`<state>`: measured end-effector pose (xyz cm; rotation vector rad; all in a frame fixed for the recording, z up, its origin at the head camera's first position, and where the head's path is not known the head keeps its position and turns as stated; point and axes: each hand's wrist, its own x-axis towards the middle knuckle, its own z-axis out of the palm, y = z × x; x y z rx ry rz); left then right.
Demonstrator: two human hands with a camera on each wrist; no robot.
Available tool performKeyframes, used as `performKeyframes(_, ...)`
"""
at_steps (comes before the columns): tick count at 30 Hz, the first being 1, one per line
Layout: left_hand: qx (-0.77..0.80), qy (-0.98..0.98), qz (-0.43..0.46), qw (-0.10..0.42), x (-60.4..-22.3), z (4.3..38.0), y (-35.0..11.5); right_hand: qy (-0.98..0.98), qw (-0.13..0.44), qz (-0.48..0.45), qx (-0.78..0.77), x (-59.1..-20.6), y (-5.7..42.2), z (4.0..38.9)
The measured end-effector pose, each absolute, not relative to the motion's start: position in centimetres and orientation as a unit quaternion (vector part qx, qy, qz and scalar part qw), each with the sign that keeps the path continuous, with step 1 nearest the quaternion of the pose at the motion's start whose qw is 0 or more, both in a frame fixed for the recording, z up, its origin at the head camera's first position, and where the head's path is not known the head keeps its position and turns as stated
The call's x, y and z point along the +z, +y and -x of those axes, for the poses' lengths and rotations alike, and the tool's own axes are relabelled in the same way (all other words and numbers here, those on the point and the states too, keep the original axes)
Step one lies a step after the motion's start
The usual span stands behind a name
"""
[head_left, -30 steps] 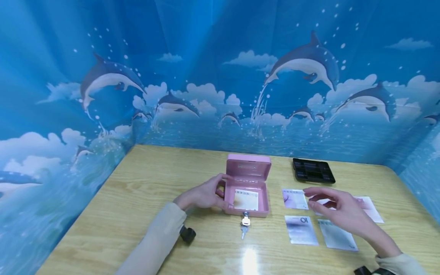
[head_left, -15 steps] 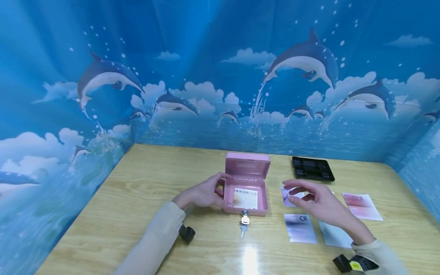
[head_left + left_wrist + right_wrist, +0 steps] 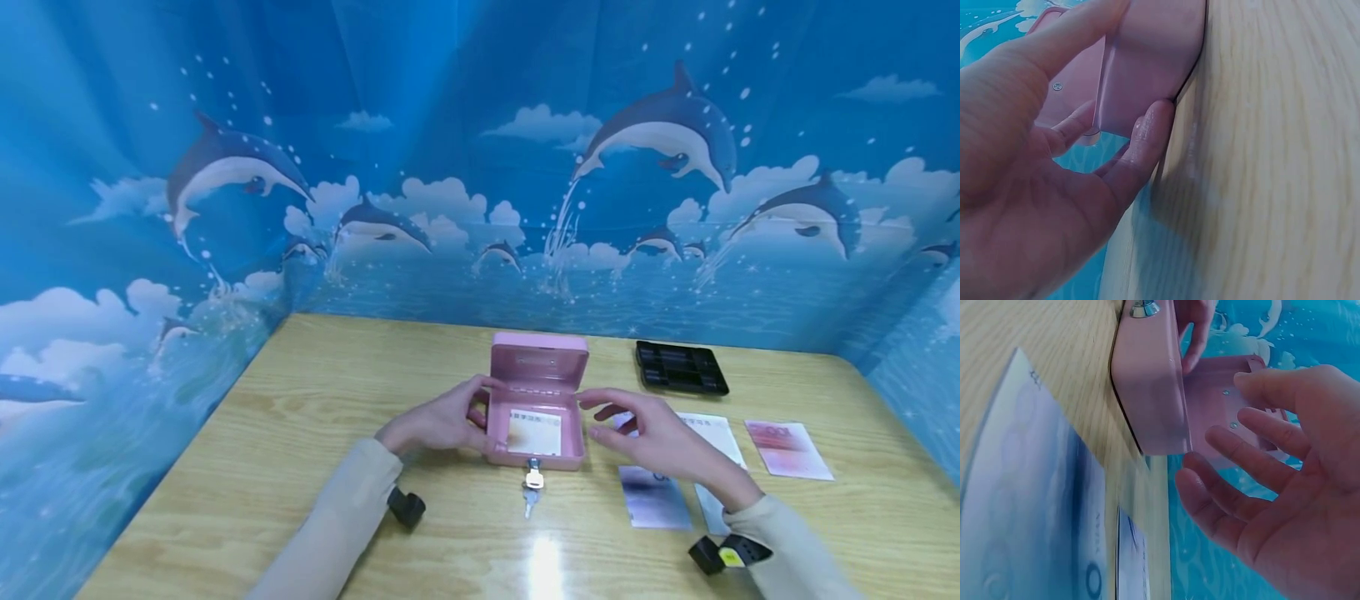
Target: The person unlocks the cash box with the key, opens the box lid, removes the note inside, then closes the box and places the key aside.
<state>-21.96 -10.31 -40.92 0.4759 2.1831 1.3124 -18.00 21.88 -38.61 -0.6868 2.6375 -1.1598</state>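
A pink metal cash box (image 3: 543, 462) stands with its lid (image 3: 542, 365) raised. Inside it lies a pale banknote (image 3: 536, 433). A key (image 3: 534, 481) hangs from the front lock, with a second one below. My left hand (image 3: 444, 419) grips the box's left side, thumb toward the front corner and fingers toward the back; the left wrist view shows fingertips on the side wall (image 3: 1147, 62). My right hand (image 3: 651, 429) is at the box's right side, holding nothing. In the right wrist view its fingers (image 3: 1260, 456) are spread and loosely bent beside the wall (image 3: 1147, 381).
Several banknotes lie to the right: a purple-blue 10 note (image 3: 655, 504), a red 100 note (image 3: 791, 450) and a pale note (image 3: 718, 435), some partly under my right arm. A black compartment tray (image 3: 681, 367) sits behind them. A dolphin curtain (image 3: 465, 167) borders the table.
My right hand has moved left from over the banknotes to the box's right side, uncovering the red note and the pale one. The left hand stays on the box.
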Motion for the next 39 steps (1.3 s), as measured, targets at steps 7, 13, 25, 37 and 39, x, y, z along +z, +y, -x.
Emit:
performKeyframes(7,0.497,0.804,-0.186,0.27,-41.1,22.0,-10.4,0.881,0.104,0.276,-0.37,-39.2,20.7,18.9)
performKeyframes(13,0.499,0.799,-0.193,0.274,-41.1,21.9,-10.5,0.887,0.116,0.289,-0.341,-39.5,19.5,19.4)
performKeyframes(25,0.494,0.802,-0.203,0.267,-41.1,21.8,-10.7,0.894,0.12,0.3,-0.311,-40.1,18.5,19.9)
performKeyframes(37,0.492,0.808,-0.185,0.265,-41.1,21.7,-10.5,0.901,0.119,0.295,-0.296,-40.3,18.2,20.3)
performKeyframes(39,0.491,0.808,-0.184,0.267,-41.1,21.7,-10.4,0.899,0.118,0.296,-0.3,-40.4,18.1,20.3)
